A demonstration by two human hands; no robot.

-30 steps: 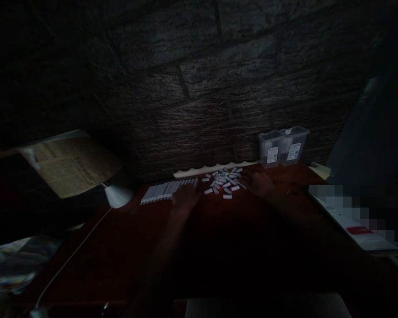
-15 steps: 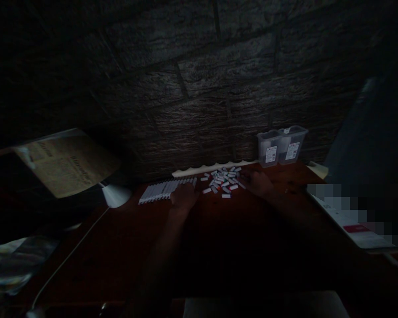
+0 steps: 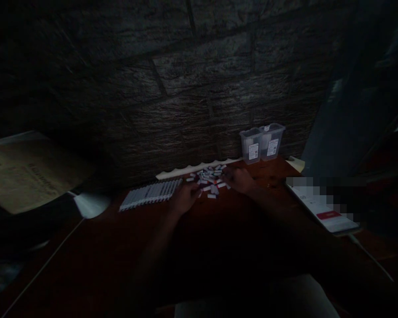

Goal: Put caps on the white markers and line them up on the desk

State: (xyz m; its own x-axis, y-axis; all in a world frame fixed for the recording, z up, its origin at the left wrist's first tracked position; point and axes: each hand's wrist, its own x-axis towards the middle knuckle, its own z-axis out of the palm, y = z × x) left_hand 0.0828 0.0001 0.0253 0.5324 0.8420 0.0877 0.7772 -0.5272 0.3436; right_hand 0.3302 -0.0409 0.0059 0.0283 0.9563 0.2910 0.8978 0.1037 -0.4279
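A loose pile of short white caps with coloured ends lies on the dark reddish-brown table. My left hand is at the pile's left edge, its fingers bent toward the caps. From the right, my right hand reaches into the pile with curled fingers. Both hands look closed, but the dim light hides what lies between their fingertips. Just left of my left hand, white marker-like sticks lie side by side in a slanted row.
Two clear plastic bins with labels stand against the brick-patterned wall. A wavy cream strip runs along the wall's foot. A lamp with a cord is at left, and a tablet-like screen at right.
The view has swung right, so the scene sits further left. My left hand has moved off the row of sticks to the pile. My right hand stays by the caps.
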